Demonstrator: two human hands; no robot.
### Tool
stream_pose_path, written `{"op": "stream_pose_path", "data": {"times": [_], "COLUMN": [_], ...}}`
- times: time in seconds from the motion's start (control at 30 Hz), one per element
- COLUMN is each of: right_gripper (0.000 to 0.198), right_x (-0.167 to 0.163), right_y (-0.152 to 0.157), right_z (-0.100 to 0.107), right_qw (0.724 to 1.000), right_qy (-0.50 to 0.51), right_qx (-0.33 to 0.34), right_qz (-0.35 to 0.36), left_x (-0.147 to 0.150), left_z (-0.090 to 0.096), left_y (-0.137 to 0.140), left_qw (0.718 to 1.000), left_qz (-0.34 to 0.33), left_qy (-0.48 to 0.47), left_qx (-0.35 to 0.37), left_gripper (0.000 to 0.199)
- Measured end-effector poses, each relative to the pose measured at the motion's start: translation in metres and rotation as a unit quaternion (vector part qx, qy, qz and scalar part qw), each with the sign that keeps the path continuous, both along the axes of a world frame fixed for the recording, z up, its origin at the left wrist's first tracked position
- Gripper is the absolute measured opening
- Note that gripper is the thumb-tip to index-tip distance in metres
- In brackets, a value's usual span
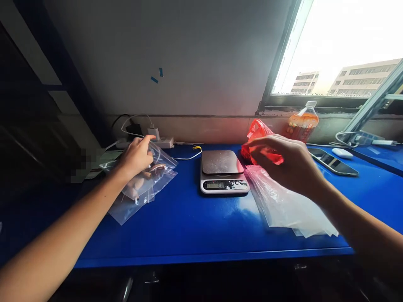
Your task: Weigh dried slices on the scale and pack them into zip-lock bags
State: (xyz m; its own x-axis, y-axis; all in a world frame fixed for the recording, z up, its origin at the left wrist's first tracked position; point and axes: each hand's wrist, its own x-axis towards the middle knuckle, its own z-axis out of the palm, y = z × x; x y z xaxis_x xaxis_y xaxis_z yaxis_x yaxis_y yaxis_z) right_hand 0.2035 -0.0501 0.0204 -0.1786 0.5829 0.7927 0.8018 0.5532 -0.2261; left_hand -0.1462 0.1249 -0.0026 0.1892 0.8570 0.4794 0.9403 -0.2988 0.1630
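Observation:
At the left, my left hand [137, 157] is over clear plastic zip bags [162, 178] that hold brownish pieces I cannot make out clearly. Its index finger is stretched out and apart from the thumb, close against the upper bag. My right hand [285, 161] hovers in front of a red plastic bag [258, 130], fingers apart and slightly blurred, with nothing seen in them. Below it lies a stack of flat, empty clear bags [283, 207]. Between my hands stands a white kitchen scale [223, 163] with a bare metal plate and a small display.
A drink bottle [304, 121] with an orange label stands by the window. A phone [333, 161] and a white rounded case [342, 153] lie at the right. Behind the left bags are a power strip [166, 142] and cables. The blue table [195, 235] ends at a front edge.

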Motion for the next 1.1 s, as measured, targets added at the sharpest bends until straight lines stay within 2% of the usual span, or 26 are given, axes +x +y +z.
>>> {"op": "stream_pose_path", "data": {"times": [0.03, 0.1, 0.2, 0.3, 0.43, 0.53, 0.67, 0.83, 1.03, 1.1], "right_gripper": [0.014, 0.014, 0.015, 0.019, 0.024, 0.028, 0.030, 0.029, 0.027, 0.024], "right_x": [-0.015, -0.036, -0.050, -0.057, -0.060, -0.059, -0.058, -0.060, -0.054, -0.052], "right_y": [0.004, 0.008, 0.006, 0.001, 0.004, 0.005, 0.002, 0.002, 0.006, 0.006], "right_z": [0.000, -0.009, -0.034, -0.051, -0.052, -0.049, -0.048, -0.050, -0.050, -0.048], "right_qw": [0.999, 0.992, 0.968, 0.933, 0.889, 0.869, 0.864, 0.857, 0.830, 0.831], "right_qy": [0.014, 0.053, 0.130, 0.200, 0.284, 0.318, 0.330, 0.335, 0.347, 0.337], "right_qx": [-0.018, -0.068, -0.173, -0.244, -0.276, -0.294, -0.285, -0.280, -0.303, -0.310], "right_qz": [0.038, 0.093, 0.127, 0.173, 0.229, 0.239, 0.253, 0.276, 0.314, 0.317], "left_x": [0.010, 0.033, 0.066, 0.086, 0.088, 0.086, 0.088, 0.090, 0.088, 0.088], "left_z": [0.003, 0.009, 0.011, 0.007, 0.001, 0.000, 0.000, -0.001, -0.001, -0.001], "left_y": [-0.011, -0.037, -0.082, -0.114, -0.124, -0.121, -0.123, -0.129, -0.127, -0.127], "left_qw": [0.999, 0.984, 0.929, 0.895, 0.889, 0.894, 0.894, 0.882, 0.872, 0.872], "left_qz": [-0.028, -0.152, -0.309, -0.386, -0.386, -0.372, -0.372, -0.401, -0.424, -0.427], "left_qy": [-0.004, -0.054, -0.103, -0.115, -0.133, -0.146, -0.133, -0.113, -0.137, -0.141], "left_qx": [0.015, 0.081, 0.177, 0.193, 0.205, 0.203, 0.210, 0.221, 0.203, 0.195], "left_gripper": [0.054, 0.043, 0.032, 0.031, 0.029, 0.026, 0.025, 0.029, 0.033, 0.032]}}
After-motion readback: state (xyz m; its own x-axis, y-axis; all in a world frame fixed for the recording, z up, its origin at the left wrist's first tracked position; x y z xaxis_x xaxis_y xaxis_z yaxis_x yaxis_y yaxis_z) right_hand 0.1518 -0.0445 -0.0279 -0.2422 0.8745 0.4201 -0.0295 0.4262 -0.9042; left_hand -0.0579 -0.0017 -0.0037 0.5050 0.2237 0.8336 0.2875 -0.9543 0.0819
